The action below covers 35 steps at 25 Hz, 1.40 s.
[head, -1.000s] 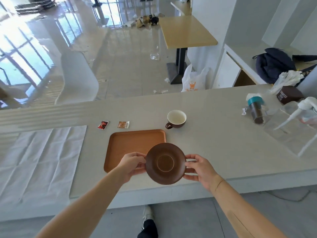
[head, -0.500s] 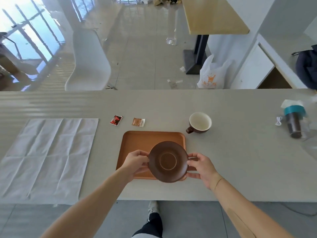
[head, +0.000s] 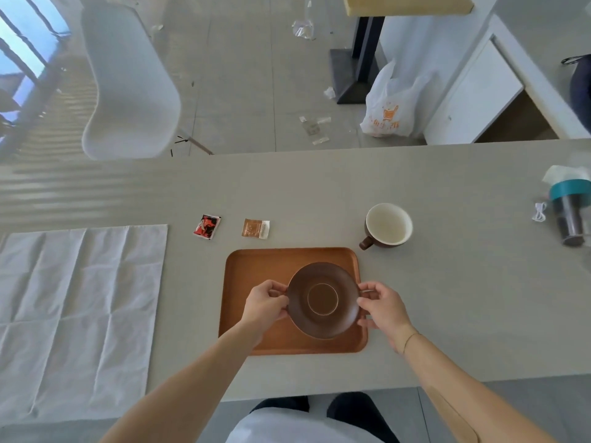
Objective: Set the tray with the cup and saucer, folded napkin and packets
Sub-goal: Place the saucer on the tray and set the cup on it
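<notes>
1. Left hand [head: 267, 303] gripped the left rim of the saucer [head: 323, 300], fingers curled round the edge, thumb on the near side.
2. Right hand [head: 382, 306] gripped the opposite rim, fingers likewise curled round it.
3. Saucer was held level between the two hands, over the right half of the tray [head: 256, 270]. Could not tell whether it touched the tray floor or hung just above.
4. Tray lay flat on the tabletop [head: 447, 282], directly beneath both hands; its left half was bare.
5. Cup [head: 388, 226] stood upright beyond the right hand, just off the tray's far right corner, handle pointing toward the tray. Interior looked pale.
6. Two packets lay beyond the left hand, past the tray's far edge: red packet [head: 207, 226] further left, brown packet [head: 255, 228] nearer the tray's corner. Apart from each other.
7. Napkin [head: 80, 314] was spread unfolded, creased, well to the left of the left hand.
8. Bottle [head: 571, 215] with teal band stood far right of the right hand.
</notes>
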Each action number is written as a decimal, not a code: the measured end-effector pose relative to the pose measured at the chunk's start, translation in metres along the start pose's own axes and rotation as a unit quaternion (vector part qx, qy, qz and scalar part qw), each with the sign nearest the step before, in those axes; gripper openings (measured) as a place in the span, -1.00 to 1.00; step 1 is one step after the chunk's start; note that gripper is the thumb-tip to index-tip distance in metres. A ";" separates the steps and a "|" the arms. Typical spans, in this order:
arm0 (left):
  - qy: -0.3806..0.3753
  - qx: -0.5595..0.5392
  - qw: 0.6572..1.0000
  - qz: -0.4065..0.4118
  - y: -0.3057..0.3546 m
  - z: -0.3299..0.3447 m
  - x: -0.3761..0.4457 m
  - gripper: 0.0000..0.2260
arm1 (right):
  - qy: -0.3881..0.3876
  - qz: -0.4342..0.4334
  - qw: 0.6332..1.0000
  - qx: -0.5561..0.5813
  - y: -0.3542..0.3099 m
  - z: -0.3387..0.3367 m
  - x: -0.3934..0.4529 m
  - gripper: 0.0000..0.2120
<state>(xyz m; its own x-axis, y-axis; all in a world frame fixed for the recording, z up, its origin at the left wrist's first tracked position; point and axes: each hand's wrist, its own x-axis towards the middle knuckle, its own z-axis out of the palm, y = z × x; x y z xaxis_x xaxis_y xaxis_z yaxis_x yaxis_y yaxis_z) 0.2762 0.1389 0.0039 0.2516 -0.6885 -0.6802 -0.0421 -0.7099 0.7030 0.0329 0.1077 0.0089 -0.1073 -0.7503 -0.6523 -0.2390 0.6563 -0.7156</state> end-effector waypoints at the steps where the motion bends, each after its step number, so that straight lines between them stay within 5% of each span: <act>1: -0.002 0.007 1.000 0.003 0.001 0.001 0.002 -0.86 | 0.002 -0.001 1.000 -0.006 0.001 -0.001 0.003 -0.81; 30: 0.032 0.110 0.993 -0.005 0.003 0.021 0.011 -0.86 | -0.068 -0.028 0.991 -0.110 0.006 -0.023 0.038 -0.81; 33: 0.011 0.198 0.980 0.001 0.014 0.018 0.015 -0.89 | -0.078 -0.059 0.982 -0.161 0.004 -0.032 0.044 -0.88; 35: 0.018 0.327 0.944 0.041 0.026 0.017 0.018 -0.95 | -0.009 -0.127 0.962 -0.242 0.005 -0.043 0.048 -0.87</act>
<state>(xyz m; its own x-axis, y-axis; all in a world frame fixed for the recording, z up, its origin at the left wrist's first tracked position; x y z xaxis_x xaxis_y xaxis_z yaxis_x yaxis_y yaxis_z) 0.2630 0.1054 0.0064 0.2532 -0.7485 -0.6129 -0.6483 -0.6015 0.4667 -0.0152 0.0712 -0.0150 0.0293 -0.8775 -0.4787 -0.6770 0.3349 -0.6553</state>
